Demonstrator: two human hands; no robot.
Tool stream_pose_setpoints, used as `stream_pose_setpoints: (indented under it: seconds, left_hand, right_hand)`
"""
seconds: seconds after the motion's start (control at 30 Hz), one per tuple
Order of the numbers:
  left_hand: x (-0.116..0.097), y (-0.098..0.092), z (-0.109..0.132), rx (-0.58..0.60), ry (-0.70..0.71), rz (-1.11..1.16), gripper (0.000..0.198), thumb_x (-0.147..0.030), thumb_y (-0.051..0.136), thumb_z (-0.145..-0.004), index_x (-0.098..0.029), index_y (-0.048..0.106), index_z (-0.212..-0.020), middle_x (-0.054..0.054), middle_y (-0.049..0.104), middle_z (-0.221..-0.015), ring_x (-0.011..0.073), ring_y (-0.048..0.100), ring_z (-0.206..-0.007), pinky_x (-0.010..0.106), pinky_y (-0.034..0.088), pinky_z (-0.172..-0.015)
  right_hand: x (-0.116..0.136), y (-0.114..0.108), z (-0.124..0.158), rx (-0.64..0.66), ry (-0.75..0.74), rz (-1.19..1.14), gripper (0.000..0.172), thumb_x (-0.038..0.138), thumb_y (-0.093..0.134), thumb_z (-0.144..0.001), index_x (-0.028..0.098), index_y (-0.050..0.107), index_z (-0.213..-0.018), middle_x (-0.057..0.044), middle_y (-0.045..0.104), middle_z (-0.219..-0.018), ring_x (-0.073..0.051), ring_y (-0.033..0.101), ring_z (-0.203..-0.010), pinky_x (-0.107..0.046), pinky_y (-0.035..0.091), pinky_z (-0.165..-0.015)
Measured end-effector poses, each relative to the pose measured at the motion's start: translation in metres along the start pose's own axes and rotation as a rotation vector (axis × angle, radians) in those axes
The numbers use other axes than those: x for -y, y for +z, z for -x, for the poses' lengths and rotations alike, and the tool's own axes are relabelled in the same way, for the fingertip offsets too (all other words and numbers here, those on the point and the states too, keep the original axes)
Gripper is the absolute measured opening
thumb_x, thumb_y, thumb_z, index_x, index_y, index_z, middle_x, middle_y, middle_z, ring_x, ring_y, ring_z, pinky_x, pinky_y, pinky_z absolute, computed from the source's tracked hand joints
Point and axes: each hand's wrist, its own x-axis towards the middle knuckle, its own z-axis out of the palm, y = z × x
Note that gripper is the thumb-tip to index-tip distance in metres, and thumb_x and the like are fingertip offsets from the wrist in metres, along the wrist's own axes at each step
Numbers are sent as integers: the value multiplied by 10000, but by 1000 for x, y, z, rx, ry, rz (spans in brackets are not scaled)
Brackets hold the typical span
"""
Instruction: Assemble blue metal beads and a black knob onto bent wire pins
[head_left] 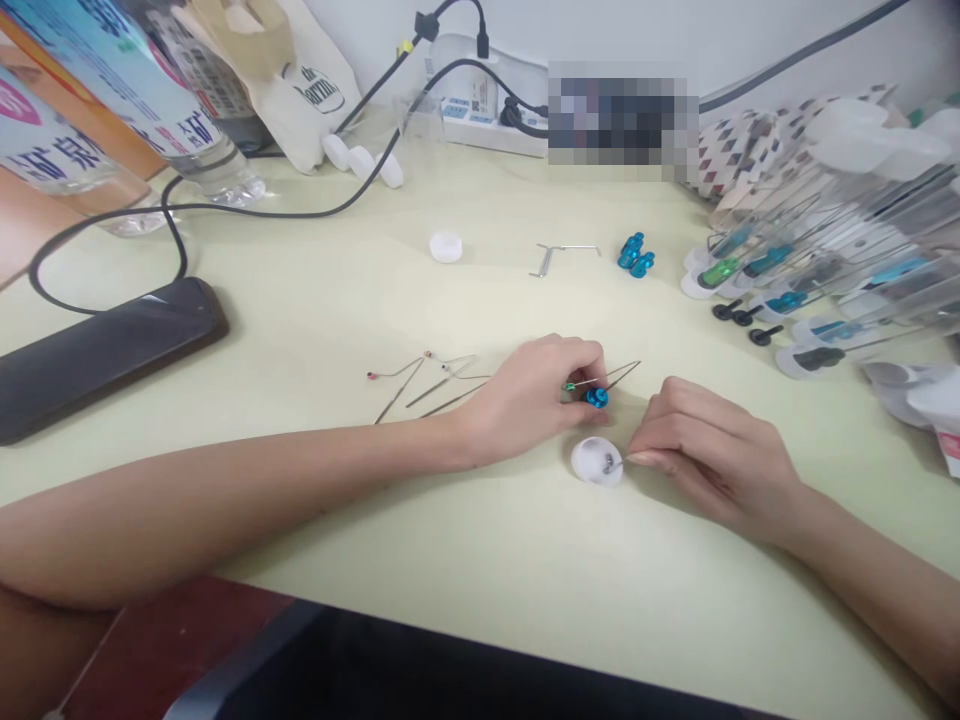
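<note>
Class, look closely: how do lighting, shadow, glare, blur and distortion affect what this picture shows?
Head view: lighting fairly even, faint shadows beside the left hand and right hand; a slight sheen on the black case; stretching toward the edges, plain in the water bottles; clear tubes at right look soft; a pixelated block hides detail beside the power strip.

A dark box point(112, 350), possibly a speaker, lies near labelled bottles point(124, 85).

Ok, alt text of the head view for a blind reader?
A person's left hand holds a small blue part; the right hand pinches a thin item at a white cap containing tiny metal pieces. Beyond on the table lie bent rods and more blue parts.
</note>
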Motion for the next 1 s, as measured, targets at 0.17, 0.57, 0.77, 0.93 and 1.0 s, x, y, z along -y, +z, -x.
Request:
stream_pose_setpoints:
  seconds: [0.17,0.57,0.77,0.93,1.0]
  left_hand:
    - [0,0,0,-2,-2,-3,125,-156,659,-736,-169,537,-760,-13,623,-832,119,528,-795,257,413,-721]
    - [0,1,0,-13,12,-10,106,-138,637,-740,-165,537,-759,-18,623,-828,115,529,-798,250,407,-721]
    - [-1,0,1,-20,-25,69,73,-151,636,-748,-165,573,-781,-14,632,-834,114,547,-783,250,412,-703]
    - [0,0,2,-37,-26,160,50,-155,602,-783,-167,566,-816,-13,639,-850,104,553,-773,246,411,-684]
    - [0,-1,2,-36,-29,173,74,-170,615,-781,-166,544,-802,-13,633,-840,103,547,-765,247,409,-677]
  right_hand:
    - [-1,1,0,-2,-2,3,104,50,568,-840,154,569,-836,-50,532,-732,-150,465,-691,-299,366,-581]
    - [-1,3,3,24,-20,-37,71,78,550,-868,135,582,-840,-51,538,-744,-135,454,-698,-284,366,-594]
    - [-2,3,4,27,-29,-17,69,89,557,-867,142,592,-841,-50,551,-738,-137,468,-683,-282,361,-582]
    - [-3,2,3,25,-25,-19,76,73,575,-851,143,605,-850,-45,563,-743,-132,492,-685,-273,380,-589]
    - [-3,1,2,27,-9,-28,81,67,582,-845,143,609,-856,-41,568,-742,-127,508,-686,-265,388,-589]
